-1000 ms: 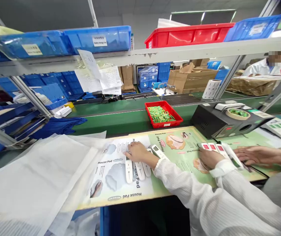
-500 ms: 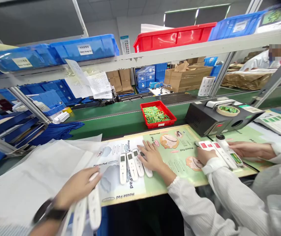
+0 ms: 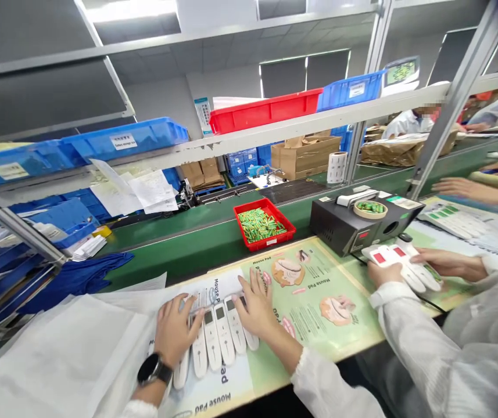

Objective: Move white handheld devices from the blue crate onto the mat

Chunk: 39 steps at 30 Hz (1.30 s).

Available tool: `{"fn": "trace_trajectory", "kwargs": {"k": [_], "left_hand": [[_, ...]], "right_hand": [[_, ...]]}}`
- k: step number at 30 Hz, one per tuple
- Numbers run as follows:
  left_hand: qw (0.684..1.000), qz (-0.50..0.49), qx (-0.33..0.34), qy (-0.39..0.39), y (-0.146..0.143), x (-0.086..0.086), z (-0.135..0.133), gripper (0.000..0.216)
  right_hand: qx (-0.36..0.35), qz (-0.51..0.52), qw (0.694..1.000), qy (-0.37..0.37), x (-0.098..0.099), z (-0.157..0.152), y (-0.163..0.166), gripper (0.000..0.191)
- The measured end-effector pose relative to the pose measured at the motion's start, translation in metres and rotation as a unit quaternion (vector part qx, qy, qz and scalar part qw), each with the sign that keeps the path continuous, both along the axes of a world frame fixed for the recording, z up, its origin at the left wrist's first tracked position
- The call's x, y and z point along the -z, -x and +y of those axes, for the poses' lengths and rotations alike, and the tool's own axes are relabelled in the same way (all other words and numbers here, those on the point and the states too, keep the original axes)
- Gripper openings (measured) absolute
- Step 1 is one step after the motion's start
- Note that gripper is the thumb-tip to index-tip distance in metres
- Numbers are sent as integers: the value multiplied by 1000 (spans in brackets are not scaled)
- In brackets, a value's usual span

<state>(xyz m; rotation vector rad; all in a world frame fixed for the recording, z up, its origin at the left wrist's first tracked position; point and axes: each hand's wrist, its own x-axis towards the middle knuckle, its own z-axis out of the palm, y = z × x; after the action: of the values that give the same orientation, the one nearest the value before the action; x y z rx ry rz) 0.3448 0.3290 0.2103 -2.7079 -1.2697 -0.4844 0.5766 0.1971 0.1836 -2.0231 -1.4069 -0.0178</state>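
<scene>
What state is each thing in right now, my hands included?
White gadgets: lying side by side in a row.
Left hand: spread over one end of the row.
Right hand: spread over the other end.
Black watch: worn.
Red tray: open, filled with green batteries.
Printed mat: flat, partly covered.
Blue cloth: crumpled.
Paper roll: upright.

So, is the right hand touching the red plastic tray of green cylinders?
Apart: the head view plainly shows a gap between the right hand and the tray.
</scene>
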Motion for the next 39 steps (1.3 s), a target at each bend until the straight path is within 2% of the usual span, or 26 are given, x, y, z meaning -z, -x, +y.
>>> {"fn": "trace_trajectory", "kwargs": {"k": [2, 5, 7, 9, 13, 18, 22, 25, 28, 30, 33, 36, 39], "left_hand": [[999, -3, -33, -16, 18, 8, -6, 54], [998, 11, -32, 55, 35, 26, -12, 67], [994, 15, -10, 105, 32, 37, -16, 73], [993, 8, -10, 115, 17, 41, -22, 75], [995, -11, 6, 102, -34, 36, -40, 72], [992, -39, 93, 80, -117, 28, -63, 63], [983, -44, 162, 69, -183, 23, -70, 62], [976, -48, 211, 14, -217, 19, -79, 59], [964, -68, 253, -34, -233, 19, -108, 54], [961, -72, 266, -29, -236, 22, -136, 52], [964, -66, 257, -3, -242, 30, -173, 54], [970, -67, 232, 11, -251, 39, -189, 57], [973, -65, 221, 19, -258, 45, -188, 59]], "right_hand": [[-21, -16, 1000, -9, -5, -10, -4, 64], [-117, -31, 993, 17, 0, -23, -8, 68], [-162, -29, 985, 44, 8, -26, -8, 68], [-164, -28, 984, 57, 15, -28, -9, 67], [-98, -45, 992, 60, 19, -42, -27, 65], [-5, -80, 993, 88, 19, -82, -86, 65], [63, -95, 989, 95, 17, -105, -136, 61], [98, -109, 986, 84, 12, -113, -158, 58], [160, -114, 979, 44, 11, -128, -160, 55], [196, -100, 975, 29, 14, -143, -152, 53], [184, -64, 980, 37, 19, -164, -137, 50], [162, -44, 985, 47, 18, -172, -131, 51], [156, -56, 984, 65, 15, -169, -132, 52]]}}
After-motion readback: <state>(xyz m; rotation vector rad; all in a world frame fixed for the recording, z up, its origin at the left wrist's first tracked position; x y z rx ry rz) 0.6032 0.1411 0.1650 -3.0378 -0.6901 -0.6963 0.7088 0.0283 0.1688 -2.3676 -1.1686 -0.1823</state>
